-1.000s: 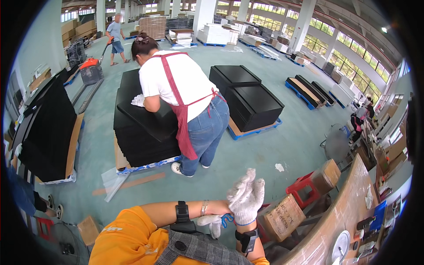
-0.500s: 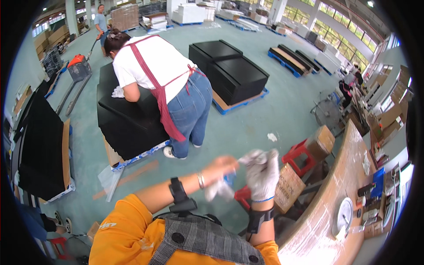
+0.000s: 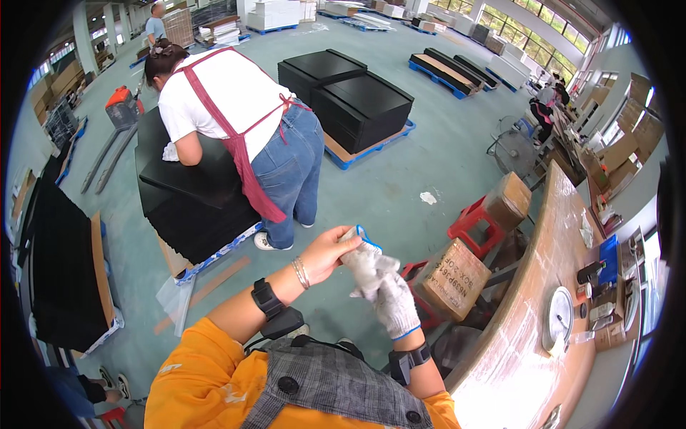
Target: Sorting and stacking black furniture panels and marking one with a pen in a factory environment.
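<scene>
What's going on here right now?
The person's bare left hand holds a loose, white knit glove with blue edging. Their right hand, wearing a similar glove, is at its lower end; whether it grips is unclear. Ahead left, a co-worker in a red apron leans over stacked flat black panels.

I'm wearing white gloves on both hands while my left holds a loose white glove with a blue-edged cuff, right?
No: the head view shows your left hand bare; only your right hand wears a white glove. The left does hold a loose white glove with a blue-edged cuff.
</scene>
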`<control>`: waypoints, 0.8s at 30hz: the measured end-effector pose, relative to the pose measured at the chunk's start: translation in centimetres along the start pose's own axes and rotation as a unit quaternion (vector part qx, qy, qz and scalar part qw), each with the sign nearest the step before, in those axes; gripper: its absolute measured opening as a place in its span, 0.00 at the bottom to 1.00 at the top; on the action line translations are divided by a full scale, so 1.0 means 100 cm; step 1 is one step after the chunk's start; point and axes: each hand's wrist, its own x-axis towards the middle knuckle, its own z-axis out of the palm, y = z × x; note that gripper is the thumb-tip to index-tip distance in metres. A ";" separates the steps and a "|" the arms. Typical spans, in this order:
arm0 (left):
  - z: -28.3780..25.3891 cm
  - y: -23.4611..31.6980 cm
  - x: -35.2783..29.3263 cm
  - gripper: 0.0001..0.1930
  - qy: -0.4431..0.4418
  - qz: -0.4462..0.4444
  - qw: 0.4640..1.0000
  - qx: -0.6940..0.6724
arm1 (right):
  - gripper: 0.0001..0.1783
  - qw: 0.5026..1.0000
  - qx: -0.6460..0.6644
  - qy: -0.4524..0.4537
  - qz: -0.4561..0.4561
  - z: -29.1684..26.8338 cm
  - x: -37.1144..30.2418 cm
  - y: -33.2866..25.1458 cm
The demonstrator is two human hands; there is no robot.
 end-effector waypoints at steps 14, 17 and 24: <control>-0.029 0.025 0.004 0.08 0.137 0.138 0.980 -0.039 | 0.32 0.964 0.197 0.152 0.095 -0.041 -0.011 0.021; -0.030 0.020 0.003 0.07 0.118 0.111 0.985 -0.059 | 0.32 0.978 0.119 0.132 0.106 -0.041 -0.011 0.021; -0.023 0.013 0.001 0.12 0.055 0.016 0.989 -0.135 | 0.36 0.894 -0.407 0.064 -0.174 -0.011 -0.017 -0.003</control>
